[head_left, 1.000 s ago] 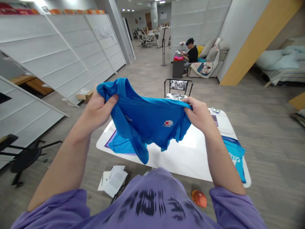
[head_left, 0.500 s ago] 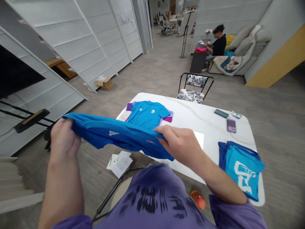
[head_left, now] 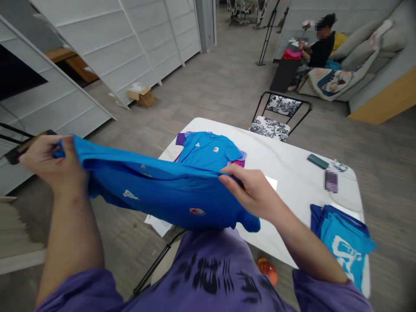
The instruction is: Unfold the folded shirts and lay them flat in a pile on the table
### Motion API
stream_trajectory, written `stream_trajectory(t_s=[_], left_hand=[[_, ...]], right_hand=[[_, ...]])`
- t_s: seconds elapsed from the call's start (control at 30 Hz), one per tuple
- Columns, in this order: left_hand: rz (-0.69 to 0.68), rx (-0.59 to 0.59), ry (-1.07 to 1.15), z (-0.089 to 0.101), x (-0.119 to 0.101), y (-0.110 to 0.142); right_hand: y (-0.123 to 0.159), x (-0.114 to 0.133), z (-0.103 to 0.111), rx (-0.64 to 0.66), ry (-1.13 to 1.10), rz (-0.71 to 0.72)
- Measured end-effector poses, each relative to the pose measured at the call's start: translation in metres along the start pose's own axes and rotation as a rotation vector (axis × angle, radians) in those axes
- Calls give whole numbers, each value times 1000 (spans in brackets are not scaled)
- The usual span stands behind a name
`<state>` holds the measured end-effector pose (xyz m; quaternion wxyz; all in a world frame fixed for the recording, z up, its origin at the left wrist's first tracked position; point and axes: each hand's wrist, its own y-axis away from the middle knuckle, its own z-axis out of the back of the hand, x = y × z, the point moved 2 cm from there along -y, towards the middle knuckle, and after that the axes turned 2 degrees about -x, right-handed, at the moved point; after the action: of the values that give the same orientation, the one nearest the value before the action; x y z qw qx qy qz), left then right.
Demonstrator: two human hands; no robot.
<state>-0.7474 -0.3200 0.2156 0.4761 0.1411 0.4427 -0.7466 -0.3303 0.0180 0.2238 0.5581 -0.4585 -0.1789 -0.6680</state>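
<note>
I hold a blue sports shirt (head_left: 162, 190) stretched out in the air in front of my chest, left of the white table (head_left: 286, 173). My left hand (head_left: 53, 162) is closed on its left end, far out to the side. My right hand (head_left: 251, 190) pinches its right end near the table's front edge. The shirt shows a small white logo and a red badge. Another blue shirt (head_left: 209, 149) lies flat on the table's far left, over purple and pink garments.
A stack of folded blue shirts (head_left: 344, 240) hangs over the table's right front corner. A dark phone (head_left: 317, 161) and a small blurred object (head_left: 331, 180) lie at the right. A patterned chair (head_left: 276, 119) stands behind. Papers (head_left: 157, 224) and an orange object (head_left: 267, 266) lie on the floor. A person (head_left: 320, 45) sits far back.
My view has tilted down and left. Both hands lowered the shirt from a raised bunch and pulled it out wide; my left hand moved far left.
</note>
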Motion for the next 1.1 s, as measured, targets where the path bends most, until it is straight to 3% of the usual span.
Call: stream_trajectory(t_s=[0.07,0.1,0.23,0.37,0.43,0.5,0.57,0.6,0.63,0.7,0.77,0.83,0.9,0.97,1.03,1.1], left_hand=[[-112,-61,-40,-58,14,-41],[-146,-19,-42,-93,20,-61],[-148,338,57,-256,33,-128],[-98,586,146,-420,33,-175],[-88,666,152,-493,36,-189],[-91,710,145,-553,45,-191],[-99,729,127,-594,61,-179],[-105,745,113,-606,71,-167],[-112,775,94,-611,83,-150],[-129,883,44,-604,107,-102],[-140,1029,-25,-574,133,-42],[-134,1172,-70,-530,161,22],[-58,1252,-110,-478,190,80],[66,1250,-217,-427,219,123],[145,1271,-360,-385,244,149],[131,1426,-405,-356,260,163]], right_hand=[[-51,-48,-1,-72,17,-93],[-78,-76,-2,-104,24,-138],[-189,-205,-4,-182,61,-301],[-283,-321,-11,-232,205,-516],[-310,-361,-21,-266,332,-666],[-317,-388,-44,-265,452,-765],[-302,-399,-79,-175,507,-796],[-287,-399,-101,-99,499,-797],[-266,-394,-125,-16,472,-798],[-215,-373,-169,120,391,-787],[-159,-337,-203,173,341,-804],[-107,-294,-225,159,306,-812],[-68,-252,-235,108,279,-803],[-45,-221,-237,52,250,-752],[-38,-204,-236,7,185,-662],[-42,-197,-233,9,130,-601]])
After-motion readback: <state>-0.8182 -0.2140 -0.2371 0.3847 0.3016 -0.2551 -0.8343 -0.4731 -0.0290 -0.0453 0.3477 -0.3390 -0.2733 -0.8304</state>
